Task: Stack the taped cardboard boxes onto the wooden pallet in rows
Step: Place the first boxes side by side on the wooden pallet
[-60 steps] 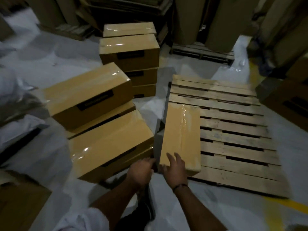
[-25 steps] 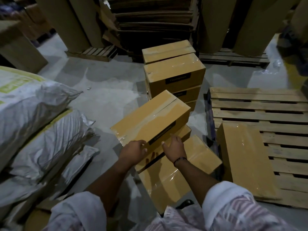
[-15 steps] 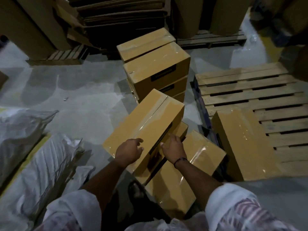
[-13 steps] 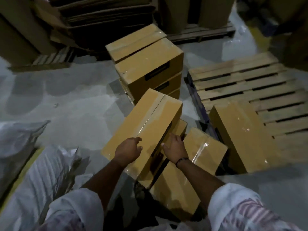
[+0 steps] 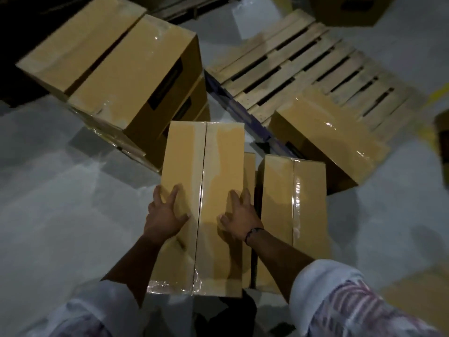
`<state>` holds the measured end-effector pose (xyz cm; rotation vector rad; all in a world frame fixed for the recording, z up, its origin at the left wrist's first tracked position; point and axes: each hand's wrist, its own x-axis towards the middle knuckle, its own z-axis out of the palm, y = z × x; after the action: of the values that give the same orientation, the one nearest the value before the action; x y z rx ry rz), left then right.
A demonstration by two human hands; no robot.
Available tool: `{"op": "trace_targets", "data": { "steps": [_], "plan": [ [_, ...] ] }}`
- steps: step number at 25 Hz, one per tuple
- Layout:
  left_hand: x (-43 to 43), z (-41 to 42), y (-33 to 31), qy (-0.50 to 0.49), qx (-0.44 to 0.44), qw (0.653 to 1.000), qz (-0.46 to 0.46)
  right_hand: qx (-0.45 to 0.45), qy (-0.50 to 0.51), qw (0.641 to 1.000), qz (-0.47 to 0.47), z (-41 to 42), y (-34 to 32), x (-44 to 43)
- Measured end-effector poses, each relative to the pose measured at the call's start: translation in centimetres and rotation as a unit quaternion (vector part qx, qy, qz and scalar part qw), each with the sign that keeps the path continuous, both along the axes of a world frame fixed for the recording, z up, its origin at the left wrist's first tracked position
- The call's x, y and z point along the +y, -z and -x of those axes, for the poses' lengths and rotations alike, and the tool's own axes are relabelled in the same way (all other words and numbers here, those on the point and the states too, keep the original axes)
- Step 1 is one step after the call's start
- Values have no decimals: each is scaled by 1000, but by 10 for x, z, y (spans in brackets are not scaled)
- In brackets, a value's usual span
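Note:
A long taped cardboard box [image 5: 206, 166] lies lengthwise in front of me, on top of another box of which only a sliver [image 5: 249, 181] shows. My left hand [image 5: 165, 215] rests on its top near the left edge, fingers spread. Near the right edge my right hand [image 5: 239, 215] lies on the top the same way. The wooden pallet [image 5: 291, 59] is at the upper right, with one taped box [image 5: 328, 135] on its near corner.
A second taped box [image 5: 291, 215] sits just right of the one under my hands. A stack of several boxes [image 5: 136, 69] stands at the upper left. Grey floor [image 5: 60, 203] lies to the left. More cardboard [image 5: 349, 8] shows behind the pallet.
The box under my hands has swung from a slant to lie straight away from me. My hands have shifted from its near end onto its top. The view has dropped closer to the boxes.

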<state>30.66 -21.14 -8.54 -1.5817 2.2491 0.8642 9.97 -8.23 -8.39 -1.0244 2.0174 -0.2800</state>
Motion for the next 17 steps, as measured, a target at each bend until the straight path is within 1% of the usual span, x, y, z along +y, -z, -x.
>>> {"op": "trace_targets", "data": {
  "steps": [2, 3, 5, 7, 8, 10, 13, 17],
  "plan": [
    [-6, -3, 8, -18, 40, 999, -16, -4, 11, 1000, 3, -6, 7, -4],
    [-5, -3, 8, -18, 46, 999, -17, -1, 13, 1000, 8, -9, 9, -4],
    [-2, 5, 3, -15, 34, 999, -17, 4, 22, 1000, 15, -11, 10, -1],
    [10, 19, -12, -19, 12, 1000, -6, 0, 42, 999, 4, -8, 3, 6],
    [20, 27, -22, -17, 15, 1000, 5, 1, 57, 998, 0, -2, -2, 12],
    [42, 48, -41, -16, 27, 999, 30, 12, 79, 997, 2, 20, -19, 32],
    [83, 87, -72, -15, 15, 999, 45, 46, 71, 996, 9, 60, -49, 75],
    [158, 175, -123, 49, 5, 996, 70, 117, 88, 989, 17, 135, -98, 151]
  ]
}}
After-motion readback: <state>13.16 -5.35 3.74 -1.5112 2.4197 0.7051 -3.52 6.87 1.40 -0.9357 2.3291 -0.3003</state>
